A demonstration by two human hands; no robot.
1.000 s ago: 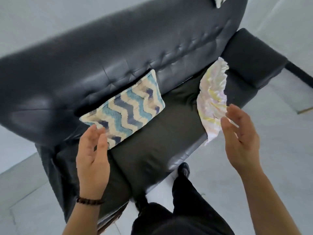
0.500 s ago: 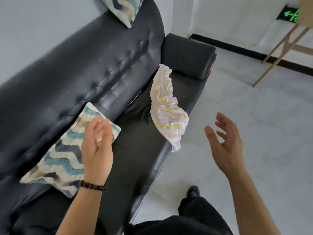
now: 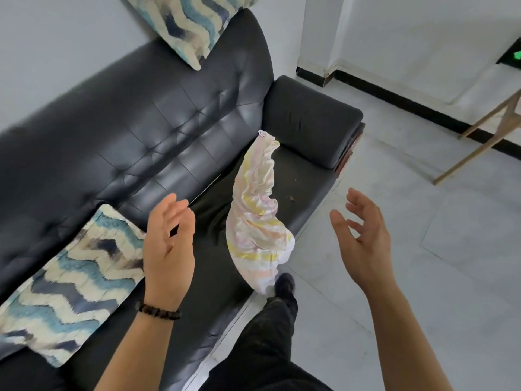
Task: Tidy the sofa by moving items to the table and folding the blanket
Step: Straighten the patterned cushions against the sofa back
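The head view looks down at a black sofa (image 3: 158, 131) that runs from the lower left of the frame up to the middle; a crumpled blanket (image 3: 256, 221) with pale pink and yellow stripes lies on the seat in the middle of the frame, and its lower end hangs over the front edge of the seat, above a dark shoe (image 3: 284, 285) on the floor; the blanket's upper end points at the sofa's armrest (image 3: 310, 128).

The left hand (image 3: 169, 246) is in the middle of the frame, just left of the blanket; its fingers are spread a little and it holds nothing; a dark bead bracelet (image 3: 158, 311) sits on that wrist; the right hand (image 3: 363, 238) is to the right of the blanket, above the grey floor (image 3: 423, 292); its fingers are spread wide and it holds nothing too; neither hand touches the blanket.

A zigzag cushion (image 3: 70, 289) in blue and cream lies on the seat at the lower left; a second zigzag cushion (image 3: 189, 21) sits on top of the sofa back at the upper middle; wooden legs (image 3: 479, 142) stand at the right edge of the frame.
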